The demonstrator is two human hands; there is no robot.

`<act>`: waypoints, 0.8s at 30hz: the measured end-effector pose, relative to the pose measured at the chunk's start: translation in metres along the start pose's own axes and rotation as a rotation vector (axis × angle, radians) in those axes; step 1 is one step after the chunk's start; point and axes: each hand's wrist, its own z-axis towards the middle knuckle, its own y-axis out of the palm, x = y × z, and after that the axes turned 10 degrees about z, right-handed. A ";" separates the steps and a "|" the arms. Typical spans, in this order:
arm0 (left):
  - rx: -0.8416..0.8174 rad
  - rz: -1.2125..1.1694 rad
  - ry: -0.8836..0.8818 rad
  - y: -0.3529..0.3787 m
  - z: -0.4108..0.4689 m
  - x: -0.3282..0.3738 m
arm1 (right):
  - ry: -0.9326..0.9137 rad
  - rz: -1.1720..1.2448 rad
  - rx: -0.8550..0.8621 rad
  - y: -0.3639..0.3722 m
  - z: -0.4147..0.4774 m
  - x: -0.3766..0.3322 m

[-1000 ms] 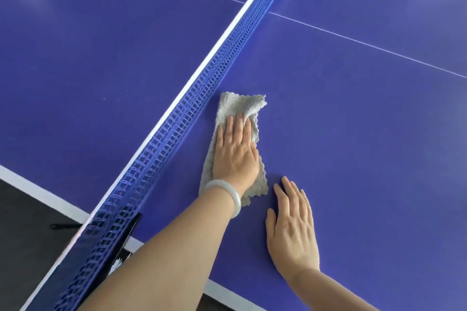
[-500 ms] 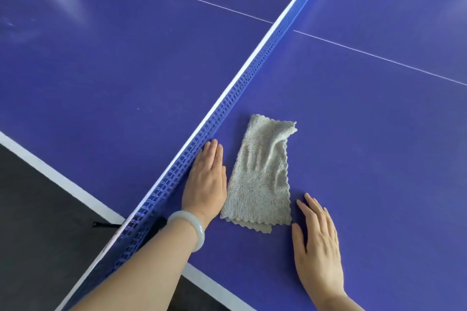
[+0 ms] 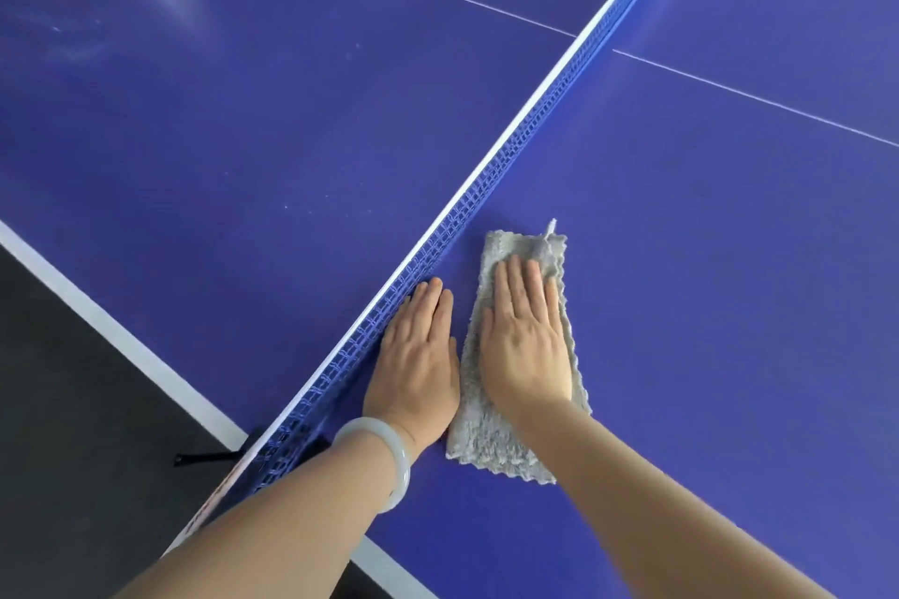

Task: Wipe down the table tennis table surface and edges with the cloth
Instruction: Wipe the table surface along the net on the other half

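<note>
The right grip (image 3: 528, 340) lies released, fingers straight, pressing the grey cloth (image 3: 491, 443) flat on the table (image 3: 705, 258) under its palm. The left grip (image 3: 418, 355), also released, rests just beside it, along the net (image 3: 486, 180). Best, I think: even pressure, long overlapping strokes.

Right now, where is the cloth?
In the head view the cloth lies on the table right of the net, under the right hand; the left hand rests between cloth and net.
</note>
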 end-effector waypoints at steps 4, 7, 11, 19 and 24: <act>-0.014 0.012 0.001 -0.005 0.000 0.001 | -0.279 -0.125 -0.129 -0.028 0.064 0.045; -0.023 0.018 0.007 -0.005 0.001 0.001 | -0.124 -0.126 -0.100 -0.041 0.124 0.058; -0.049 0.036 0.005 -0.006 0.000 -0.001 | -0.269 -0.036 -0.146 -0.021 0.099 0.030; -0.039 0.037 0.007 -0.009 0.002 0.003 | -0.227 -0.245 -0.099 -0.053 0.140 0.079; -0.042 0.074 -0.003 -0.008 0.002 0.003 | -0.022 -0.036 0.024 -0.019 0.113 0.033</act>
